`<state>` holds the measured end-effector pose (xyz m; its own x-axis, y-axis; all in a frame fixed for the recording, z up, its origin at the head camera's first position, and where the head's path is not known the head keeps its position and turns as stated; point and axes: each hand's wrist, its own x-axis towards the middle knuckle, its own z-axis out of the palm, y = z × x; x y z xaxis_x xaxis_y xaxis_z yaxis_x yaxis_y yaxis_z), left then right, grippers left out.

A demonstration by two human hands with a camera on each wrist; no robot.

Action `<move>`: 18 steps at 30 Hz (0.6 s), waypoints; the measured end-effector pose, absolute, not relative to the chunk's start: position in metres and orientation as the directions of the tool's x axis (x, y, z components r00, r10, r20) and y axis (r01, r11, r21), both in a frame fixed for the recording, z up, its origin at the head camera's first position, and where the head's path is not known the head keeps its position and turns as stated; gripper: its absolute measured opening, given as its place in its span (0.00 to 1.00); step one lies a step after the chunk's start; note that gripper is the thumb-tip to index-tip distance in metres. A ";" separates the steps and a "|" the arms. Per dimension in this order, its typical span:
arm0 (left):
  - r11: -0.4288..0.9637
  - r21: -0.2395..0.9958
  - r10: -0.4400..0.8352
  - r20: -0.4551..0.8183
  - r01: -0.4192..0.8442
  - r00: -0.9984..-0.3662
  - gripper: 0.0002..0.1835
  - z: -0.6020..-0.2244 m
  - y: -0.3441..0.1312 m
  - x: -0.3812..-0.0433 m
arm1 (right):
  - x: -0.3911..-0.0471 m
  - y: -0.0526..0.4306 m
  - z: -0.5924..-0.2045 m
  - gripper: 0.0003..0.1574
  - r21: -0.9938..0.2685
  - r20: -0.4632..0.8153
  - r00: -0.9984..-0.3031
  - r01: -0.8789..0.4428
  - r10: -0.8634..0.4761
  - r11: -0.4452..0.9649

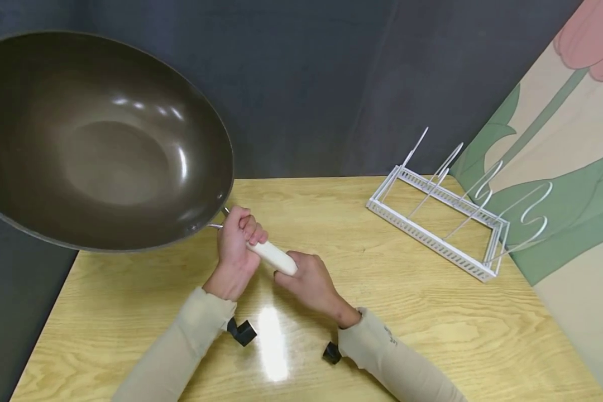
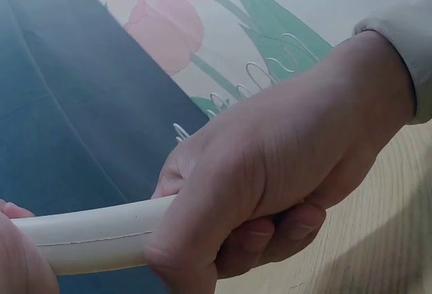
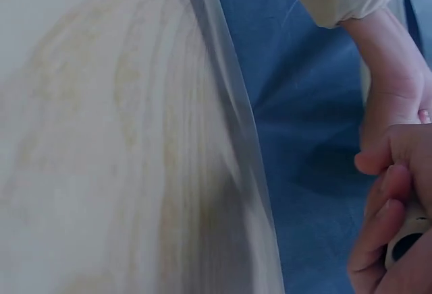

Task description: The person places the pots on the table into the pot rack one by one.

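A large dark brown wok (image 1: 115, 162) hangs in the air over the left and back of the table, tilted so that its inside faces the head camera. My left hand (image 1: 238, 245) grips its white handle (image 1: 279, 258) close to the metal bracket at the pan. Behind it, my right hand (image 1: 311, 279) holds the handle's rear end. Between the two hands a short stretch of the handle (image 2: 101, 237) shows in the left wrist view. The right wrist view has my right hand (image 3: 398, 220) curled round the end, where a dark spot is visible.
A white wire rack (image 1: 432, 234) with upright curved dividers stands at the back right of the wooden table (image 1: 422, 329). Dark cloth (image 1: 301, 84) rises behind the table, and a tulip-patterned surface (image 1: 573, 223) lies along the right side.
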<state>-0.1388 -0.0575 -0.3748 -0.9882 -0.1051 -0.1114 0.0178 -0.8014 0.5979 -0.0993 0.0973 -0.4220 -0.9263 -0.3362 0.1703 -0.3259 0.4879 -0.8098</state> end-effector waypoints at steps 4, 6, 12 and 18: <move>-0.776 0.630 -0.100 -0.065 0.037 -0.993 0.20 -0.368 -0.053 -0.138 | -0.098 0.097 -0.423 0.03 -0.846 0.161 -0.936 -0.295 -0.315 0.444; -0.766 0.642 -0.098 -0.047 0.045 -0.994 0.20 -0.365 -0.051 -0.137 | -0.097 0.096 -0.423 0.03 -0.863 0.156 -0.943 -0.275 -0.296 0.424; -0.733 0.677 -0.086 0.001 0.064 -0.996 0.20 -0.356 -0.046 -0.134 | -0.095 0.095 -0.423 0.02 -0.904 0.143 -0.957 -0.230 -0.253 0.360; -0.706 0.707 -0.056 0.004 0.043 -0.998 0.21 -0.349 -0.042 -0.134 | -0.093 0.094 -0.425 0.02 -0.929 0.141 -0.965 -0.207 -0.223 0.308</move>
<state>-0.1340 -0.0419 -0.3495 -0.9984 -0.0561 0.0044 0.0428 -0.7063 0.7066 -0.0933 0.0936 -0.4253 -0.9646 -0.2229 0.1412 -0.2071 0.3080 -0.9286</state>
